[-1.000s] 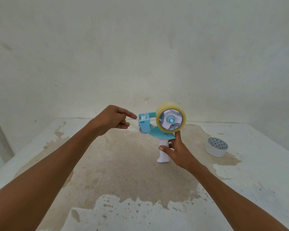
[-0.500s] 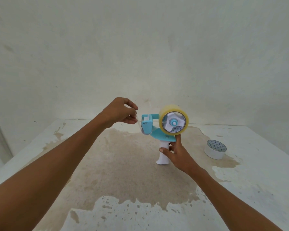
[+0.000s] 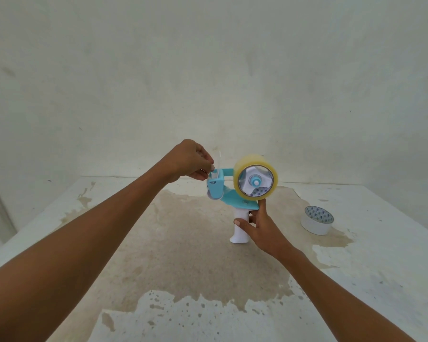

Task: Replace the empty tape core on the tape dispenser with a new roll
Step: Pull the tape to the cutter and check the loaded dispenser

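A turquoise tape dispenser (image 3: 235,199) with a white handle stands upright on the stained table (image 3: 183,243). A new yellowish clear tape roll (image 3: 244,169) sits on its hub. My right hand (image 3: 260,228) grips the white handle from the right, index finger up against the turquoise frame. My left hand (image 3: 190,160) is raised at the dispenser's front end and pinches the clear free end of the tape (image 3: 218,160), which curls up above the front guard. The empty white core (image 3: 316,220) lies on the table to the right.
A pale wall rises right behind the table. The tabletop carries a wide brown stain in the middle and flaking white paint near the front edge.
My left hand has risen and closed from a pointing pose into a pinch on the tape end at the dispenser's front. The dispenser has shifted slightly right and up in my right hand.
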The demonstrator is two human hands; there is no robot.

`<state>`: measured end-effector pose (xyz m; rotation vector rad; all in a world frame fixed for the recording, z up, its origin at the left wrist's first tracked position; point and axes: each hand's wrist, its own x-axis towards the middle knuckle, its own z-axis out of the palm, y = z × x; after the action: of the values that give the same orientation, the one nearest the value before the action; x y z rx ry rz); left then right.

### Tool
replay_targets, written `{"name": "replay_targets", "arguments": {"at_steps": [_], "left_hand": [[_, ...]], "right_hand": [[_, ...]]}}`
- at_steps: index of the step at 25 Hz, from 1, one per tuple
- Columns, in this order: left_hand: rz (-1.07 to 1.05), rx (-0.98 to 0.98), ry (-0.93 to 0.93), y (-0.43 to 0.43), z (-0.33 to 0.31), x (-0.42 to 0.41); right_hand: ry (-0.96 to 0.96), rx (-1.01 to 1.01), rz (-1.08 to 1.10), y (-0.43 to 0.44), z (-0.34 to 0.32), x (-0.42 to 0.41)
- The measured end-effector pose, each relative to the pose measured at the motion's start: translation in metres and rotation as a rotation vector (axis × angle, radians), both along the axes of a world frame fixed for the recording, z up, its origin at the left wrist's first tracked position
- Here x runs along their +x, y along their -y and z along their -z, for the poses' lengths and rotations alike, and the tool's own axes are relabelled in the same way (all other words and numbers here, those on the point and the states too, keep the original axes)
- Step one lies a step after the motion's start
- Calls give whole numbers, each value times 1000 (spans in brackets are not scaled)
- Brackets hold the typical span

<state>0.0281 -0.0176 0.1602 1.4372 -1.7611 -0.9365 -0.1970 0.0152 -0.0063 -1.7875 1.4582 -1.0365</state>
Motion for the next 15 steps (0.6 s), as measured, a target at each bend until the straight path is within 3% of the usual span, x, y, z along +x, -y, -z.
{"name": "replay_targets", "arguments": {"at_steps": [8,15], "left_hand": [[-8,5,8,-1,6,12],[44,45,-41,-7,9,13]], "right_hand": [[20,-26,0,5,-3,4],[157,157,-30,8,-3,-1]]}}
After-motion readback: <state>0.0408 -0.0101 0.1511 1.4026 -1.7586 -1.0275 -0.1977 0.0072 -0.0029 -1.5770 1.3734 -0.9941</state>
